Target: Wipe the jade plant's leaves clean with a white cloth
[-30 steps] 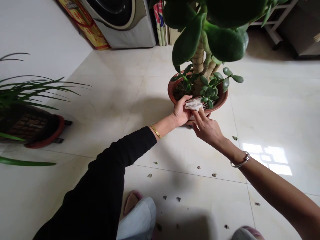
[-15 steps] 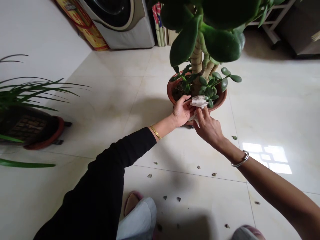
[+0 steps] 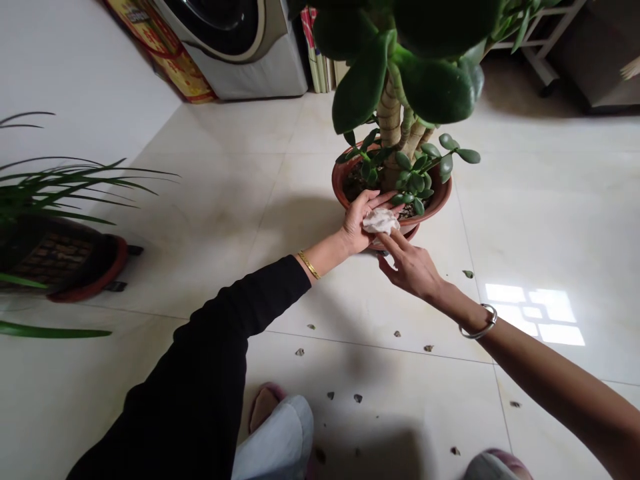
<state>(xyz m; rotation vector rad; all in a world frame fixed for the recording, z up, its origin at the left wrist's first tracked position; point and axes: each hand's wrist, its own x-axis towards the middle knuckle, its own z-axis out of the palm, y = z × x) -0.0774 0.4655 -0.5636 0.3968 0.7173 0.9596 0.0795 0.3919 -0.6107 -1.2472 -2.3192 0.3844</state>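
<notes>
A crumpled white tissue [image 3: 381,221] rests against the palm of my left hand [image 3: 359,219], whose fingers stretch out toward the plant pot. From the right, my right hand [image 3: 413,267] pinches the near edge of the tissue, its fingertips partly hidden behind it. Both hands are in front of the reddish-brown pot [image 3: 440,207]. In that pot grows a thick-stemmed jade plant [image 3: 393,120] with small leafy shoots near the soil. The left fingertips reach over the rim, close to the low leaves [image 3: 415,183].
Several dry leaf bits [image 3: 358,398] are scattered over the pale tiled floor [image 3: 225,220]. A second potted plant [image 3: 50,247] with long thin leaves stands at left. At the back are a washing machine [image 3: 270,73] and a wheeled rack [image 3: 543,63]. My slippered feet show below.
The tissue has moved left and down, from the finger ends onto my left palm. My right hand has shifted slightly left and down with it; the left fingers now look straighter.
</notes>
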